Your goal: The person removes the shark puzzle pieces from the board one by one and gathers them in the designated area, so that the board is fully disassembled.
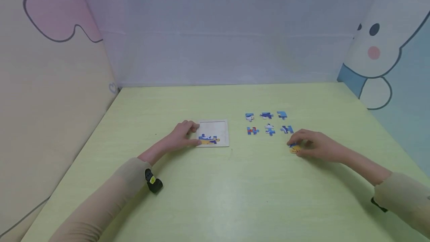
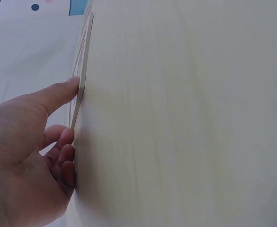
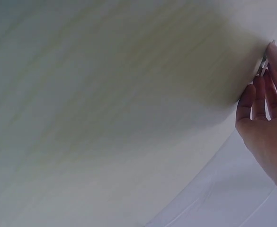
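A square white puzzle tray [image 1: 228, 133] lies on the table, with joined blue and yellow pieces [image 1: 209, 139] along its lower edge. My left hand [image 1: 183, 136] holds the tray's left side, its thumb at the lower corner and its fingers farther up. In the left wrist view, thumb and curled fingers of the left hand [image 2: 31, 151] meet the tray's thin edge [image 2: 85, 61]. Over to the right, my right hand [image 1: 317, 145] pinches a yellow and blue puzzle piece [image 1: 294, 149] at table level. The right wrist view shows that hand [image 3: 266, 104] mostly cut off, the piece seen edge-on.
Between the hands several loose puzzle pieces lie in two rows, among them a blue corner piece [image 1: 282, 115] and one with red [image 1: 252, 130]. A pale green-yellow table [image 1: 215, 197] spreads underneath. Pale cloth [image 1: 215, 47] hangs at the back, with printed panels at both sides.
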Tool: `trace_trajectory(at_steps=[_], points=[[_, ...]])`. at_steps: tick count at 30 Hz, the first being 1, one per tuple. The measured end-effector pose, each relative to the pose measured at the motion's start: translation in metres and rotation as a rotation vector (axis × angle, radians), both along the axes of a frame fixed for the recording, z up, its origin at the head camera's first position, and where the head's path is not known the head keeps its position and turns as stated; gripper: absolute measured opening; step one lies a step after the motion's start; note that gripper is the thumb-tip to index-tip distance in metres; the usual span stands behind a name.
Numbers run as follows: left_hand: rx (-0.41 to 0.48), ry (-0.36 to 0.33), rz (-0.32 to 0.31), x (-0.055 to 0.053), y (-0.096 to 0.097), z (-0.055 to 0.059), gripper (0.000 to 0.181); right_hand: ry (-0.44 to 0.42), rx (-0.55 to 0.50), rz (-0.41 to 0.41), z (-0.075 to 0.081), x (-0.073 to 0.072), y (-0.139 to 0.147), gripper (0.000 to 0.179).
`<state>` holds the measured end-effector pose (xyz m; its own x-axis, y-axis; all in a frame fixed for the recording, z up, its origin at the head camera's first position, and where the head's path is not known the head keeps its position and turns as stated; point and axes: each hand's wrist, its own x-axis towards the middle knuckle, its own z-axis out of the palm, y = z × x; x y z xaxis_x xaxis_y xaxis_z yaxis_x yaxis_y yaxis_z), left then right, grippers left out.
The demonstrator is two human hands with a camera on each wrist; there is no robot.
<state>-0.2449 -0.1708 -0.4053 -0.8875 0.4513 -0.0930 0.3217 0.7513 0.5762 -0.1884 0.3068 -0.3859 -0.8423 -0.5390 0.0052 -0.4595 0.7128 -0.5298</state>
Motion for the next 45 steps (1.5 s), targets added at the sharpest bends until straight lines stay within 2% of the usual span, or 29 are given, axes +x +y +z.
trace_trajectory(at_steps=[5,14,19,26,35,45], points=[[0.0,0.0,0.002,0.001,0.0,0.001,0.065,0.005,-0.004,0.011,-0.001,-0.001,0.001,0.031],[0.032,-0.005,0.005,0.004,0.001,0.005,0.064,0.07,0.01,0.026,-0.003,-0.001,0.003,0.033],[0.033,-0.005,0.006,0.004,0.001,0.004,0.065,0.063,0.036,-0.01,-0.002,-0.002,0.0,0.036],[0.03,-0.004,0.011,0.004,0.001,0.003,0.065,0.032,0.076,-0.056,0.009,-0.004,-0.016,0.043],[0.016,-0.025,0.017,0.004,0.004,0.003,0.067,0.028,0.051,0.029,0.016,-0.017,-0.045,0.044],[0.014,-0.025,0.03,0.004,0.006,0.004,0.066,0.024,-0.058,0.117,0.021,-0.035,-0.089,0.042]])
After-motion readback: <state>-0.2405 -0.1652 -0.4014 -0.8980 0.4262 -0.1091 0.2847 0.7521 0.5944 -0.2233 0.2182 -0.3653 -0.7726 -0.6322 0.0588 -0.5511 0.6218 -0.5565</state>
